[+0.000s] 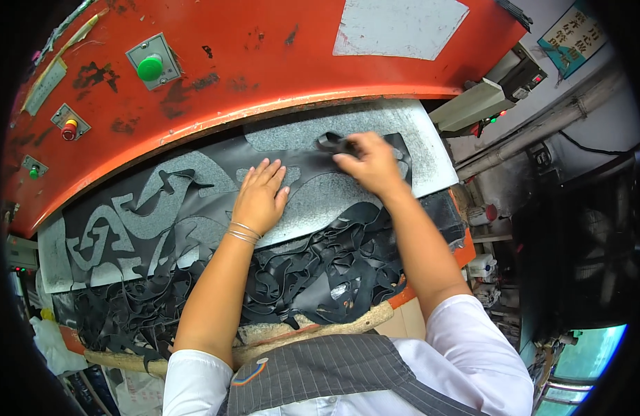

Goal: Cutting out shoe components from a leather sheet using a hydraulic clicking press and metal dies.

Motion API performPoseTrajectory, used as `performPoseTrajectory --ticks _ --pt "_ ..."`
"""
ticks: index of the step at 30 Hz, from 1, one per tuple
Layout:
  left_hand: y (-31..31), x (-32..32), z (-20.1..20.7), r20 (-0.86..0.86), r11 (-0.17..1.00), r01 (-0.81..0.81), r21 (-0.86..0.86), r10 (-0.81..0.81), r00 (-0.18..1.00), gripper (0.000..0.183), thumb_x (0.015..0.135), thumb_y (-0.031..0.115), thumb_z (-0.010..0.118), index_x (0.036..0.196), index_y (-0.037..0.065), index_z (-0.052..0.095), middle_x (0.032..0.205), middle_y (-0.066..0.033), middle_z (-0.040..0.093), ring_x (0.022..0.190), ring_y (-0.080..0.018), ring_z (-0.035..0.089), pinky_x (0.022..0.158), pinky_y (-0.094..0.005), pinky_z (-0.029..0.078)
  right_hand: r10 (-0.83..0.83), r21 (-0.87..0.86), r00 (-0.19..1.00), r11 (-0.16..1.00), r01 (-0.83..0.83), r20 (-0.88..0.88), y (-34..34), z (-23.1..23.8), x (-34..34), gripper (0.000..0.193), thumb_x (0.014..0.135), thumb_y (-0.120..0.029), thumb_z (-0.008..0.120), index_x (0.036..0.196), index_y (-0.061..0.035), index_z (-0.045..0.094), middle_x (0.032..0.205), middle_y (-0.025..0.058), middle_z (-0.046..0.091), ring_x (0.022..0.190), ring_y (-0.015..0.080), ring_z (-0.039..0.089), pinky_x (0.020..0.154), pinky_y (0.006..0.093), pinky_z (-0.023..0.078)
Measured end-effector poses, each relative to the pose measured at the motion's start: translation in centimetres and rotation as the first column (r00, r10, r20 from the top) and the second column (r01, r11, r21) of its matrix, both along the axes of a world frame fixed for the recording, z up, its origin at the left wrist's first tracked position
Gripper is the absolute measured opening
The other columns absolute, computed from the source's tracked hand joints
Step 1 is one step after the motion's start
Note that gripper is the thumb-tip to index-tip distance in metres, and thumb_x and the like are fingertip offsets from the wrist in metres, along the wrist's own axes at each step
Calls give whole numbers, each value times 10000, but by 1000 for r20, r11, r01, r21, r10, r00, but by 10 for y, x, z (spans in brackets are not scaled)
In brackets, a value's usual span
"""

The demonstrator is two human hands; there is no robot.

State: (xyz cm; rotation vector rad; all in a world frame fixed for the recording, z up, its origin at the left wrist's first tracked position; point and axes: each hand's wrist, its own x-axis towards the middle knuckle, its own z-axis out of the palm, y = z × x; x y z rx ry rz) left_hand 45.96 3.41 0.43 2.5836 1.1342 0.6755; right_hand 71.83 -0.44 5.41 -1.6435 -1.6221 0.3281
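Observation:
A black sheet (309,161), leather-like and full of curved cut-outs, lies over a pale speckled cutting board (431,156). My left hand (259,194) rests flat on the sheet near its middle, fingers stretched out and holding nothing. Farther right, my right hand (370,163) is closed around the end of a dark looped strip (329,141) just over the sheet; motion blurs its fingers a little. Whether the strip is joined to the sheet I cannot tell. On the left side, thin curled pieces (184,179) of the sheet stand up around the openings.
A heap of black offcut strips (313,267) fills the near edge, above a worn tan roll (320,331). Behind the board rises a red press (223,62) with a green button (150,68) and a red knob (69,130). A black fan (590,236) stands at right.

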Motion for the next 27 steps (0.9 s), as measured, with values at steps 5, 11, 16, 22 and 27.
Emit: performPoseTrajectory --ticks 5,11,16,22,27 --pt "-25 -25 17 11 978 67 -199 -66 998 471 885 250 619 1276 -7 566 1392 -157 507 1367 -318 383 1133 -437 284 4 -33 992 999 0 125 21 -35 -34 388 716 -234 772 1035 -55 643 1005 139 620 959 333 599 846 402 482" --pt "-86 -108 70 69 865 54 -499 -23 997 431 876 202 654 1243 -15 591 1323 -203 559 1291 -332 485 1066 -386 379 155 -9 978 988 -155 141 2 -42 -5 558 741 -299 787 1261 -182 622 1171 114 629 1118 304 538 974 399 400" --pt "-112 -171 67 172 825 -179 -537 314 934 348 868 161 660 1153 -38 639 1211 -201 631 1187 -326 575 1020 -357 414 205 -5 969 979 -206 138 3 -40 -11 529 742 -304 786 1232 -170 640 1156 110 633 1106 294 547 960 393 414" --pt "-108 -195 74 283 785 -183 -591 414 865 346 866 135 653 1167 -35 638 1208 -184 635 1140 -271 594 999 -337 422 177 -42 971 984 -173 158 3 -41 -15 541 738 -288 793 1237 -153 632 1170 129 628 1087 311 564 955 391 423" --pt "-103 -290 91 390 722 -320 -613 630 672 383 931 153 596 1257 -47 580 1275 -155 600 1174 -222 565 1011 -324 418 118 17 965 992 -126 235 -13 -36 -21 677 691 -355 813 1290 -138 583 1213 135 618 1146 326 546 981 423 398"
